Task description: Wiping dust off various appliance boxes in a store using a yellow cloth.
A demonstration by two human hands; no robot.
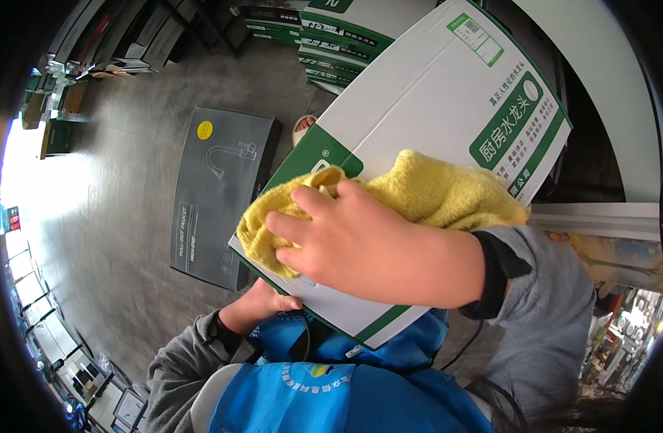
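Note:
A white and green cardboard faucet box [402,113] lies tilted across my front, its near corner close to my blue apron [288,395]. Under its near left edge, my left hand [264,303] grips the box, the thumb showing on the rim and the other fingers hidden. My right hand [342,243] presses a yellow terry cloth [445,189] onto the box's top face, fingers spread and bent into the fabric. Part of the cloth trails to the right beneath my wrist. Green printed panels and a label with a printed code show on the box.
On the grey floor [120,178] to the left lies a dark grey pull-out faucet box [223,189]. Several green and white boxes [337,48] are stacked beyond. Shelving with boxes [120,38] stands far left, and a white curved surface [607,81] at right. My sandalled foot [303,127] shows beside the box.

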